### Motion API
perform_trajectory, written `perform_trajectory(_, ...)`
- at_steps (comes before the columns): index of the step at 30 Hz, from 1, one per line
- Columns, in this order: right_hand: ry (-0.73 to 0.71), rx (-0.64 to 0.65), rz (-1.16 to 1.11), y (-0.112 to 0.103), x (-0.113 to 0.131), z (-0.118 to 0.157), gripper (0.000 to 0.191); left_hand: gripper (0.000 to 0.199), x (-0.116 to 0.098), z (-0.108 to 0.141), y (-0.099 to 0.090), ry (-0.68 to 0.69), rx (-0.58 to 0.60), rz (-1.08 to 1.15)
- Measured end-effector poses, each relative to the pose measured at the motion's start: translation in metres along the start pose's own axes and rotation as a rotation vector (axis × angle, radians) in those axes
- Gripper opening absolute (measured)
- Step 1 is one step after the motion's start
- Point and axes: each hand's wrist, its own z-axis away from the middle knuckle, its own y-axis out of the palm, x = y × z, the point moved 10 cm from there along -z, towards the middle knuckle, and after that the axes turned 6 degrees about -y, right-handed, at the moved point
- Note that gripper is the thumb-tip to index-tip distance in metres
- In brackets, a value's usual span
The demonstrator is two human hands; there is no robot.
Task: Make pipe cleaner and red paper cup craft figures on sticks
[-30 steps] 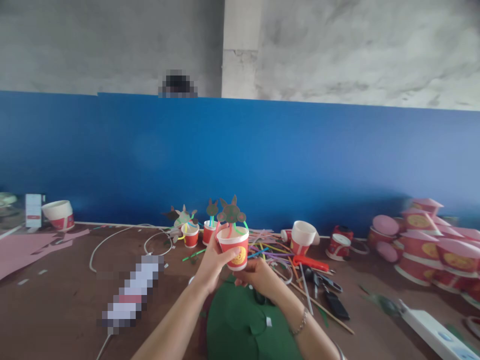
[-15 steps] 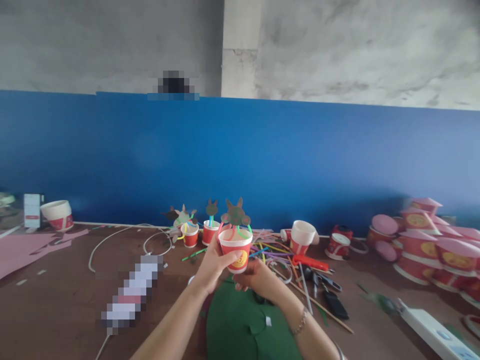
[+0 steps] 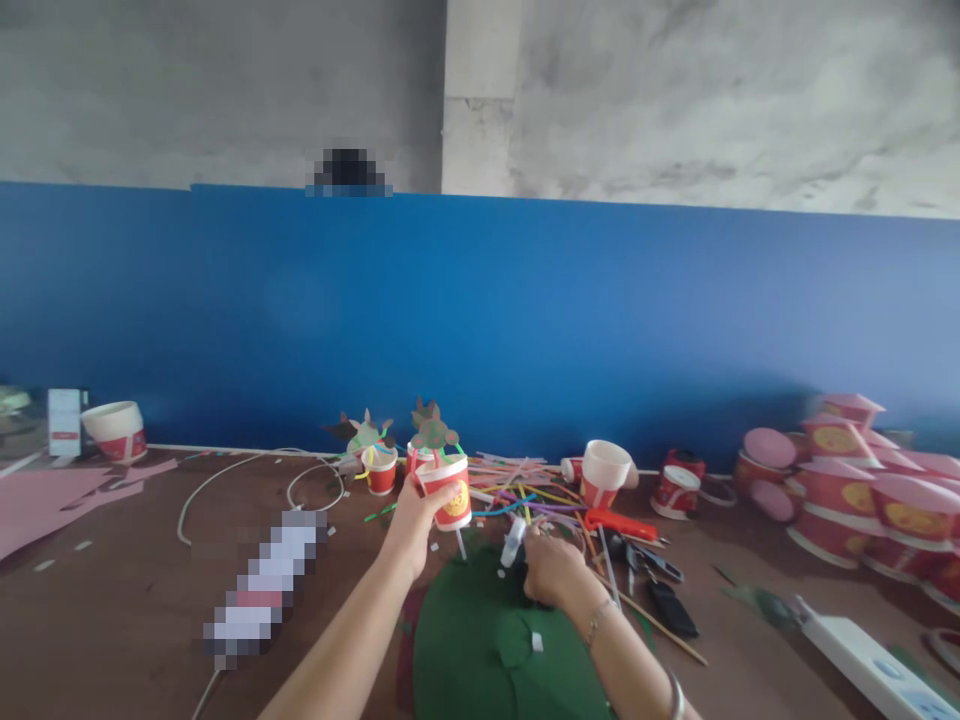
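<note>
My left hand [image 3: 411, 522] is wrapped round a red and white paper cup [image 3: 454, 512], slightly tilted above the table. A grey-brown animal-shaped paper cutout [image 3: 435, 430] rises from this cup. A thin pale stick [image 3: 461, 544] shows just below it. To the right, my right hand [image 3: 553, 570] is closed over the green paper [image 3: 517, 690], beside a small whitish translucent object [image 3: 514, 543] and something dark. Whether it grips either of them is unclear. Behind the held cup stand another cup with a cutout and a red cup [image 3: 380, 472] with paper shapes.
Colourful strips [image 3: 525, 480], a white-topped cup [image 3: 606, 470], a red tool [image 3: 621, 525] and keys [image 3: 671, 608] lie right of centre. Stacked red cups [image 3: 840, 500] and a power strip [image 3: 870, 665] are far right. A blue partition [image 3: 525, 320] stands behind.
My left hand has moved left and slightly up with the cup. My right hand has left the cup's base and moved right and down, beside the whitish object.
</note>
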Motion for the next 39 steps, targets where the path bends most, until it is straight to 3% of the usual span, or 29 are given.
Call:
perform_trajectory(3,0.013,-0.042,-0.030,-0.010,-0.004,0.000,0.058,0.063,-0.002,0.003,0.007,-0.013,0.066,-0.026)
perform_trajectory(6,-0.006,-0.155,-0.078,-0.033,-0.007,0.001,0.027,0.062,-0.001,0.011,0.026,-0.049,0.245,-0.083)
perform_trajectory(7,-0.021,-0.222,-0.145,-0.043,-0.007,0.003,0.028,0.063,0.000,0.016,0.034,-0.061,0.319,-0.099)
perform_trajectory(8,-0.057,-0.299,-0.272,-0.054,-0.005,0.005,0.037,0.065,0.001,0.021,0.042,-0.071,0.393,-0.110)
perform_trajectory(11,-0.292,-0.462,-1.000,-0.077,0.006,0.014,0.051,0.070,0.008,0.034,0.060,-0.100,0.563,-0.132)
perform_trajectory(13,-0.442,-0.404,-1.367,-0.081,0.018,0.019,0.052,0.069,0.014,0.038,0.065,-0.119,0.608,-0.160)
perform_trajectory(15,-0.511,-0.306,-1.492,-0.080,0.029,0.023,0.053,0.069,0.017,0.039,0.066,-0.126,0.619,-0.181)
perform_trajectory(18,-0.501,-0.257,-1.470,-0.075,0.033,0.022,0.057,0.072,0.019,0.039,0.067,-0.137,0.629,-0.185)
perform_trajectory(27,-0.555,-0.349,-1.361,-0.072,0.025,0.013,0.044,0.056,0.023,0.042,0.067,-0.188,0.650,-0.236)
perform_trajectory(39,-0.487,-0.321,-1.304,-0.066,0.024,0.009,0.042,0.050,0.025,0.044,0.067,-0.195,0.644,-0.263)
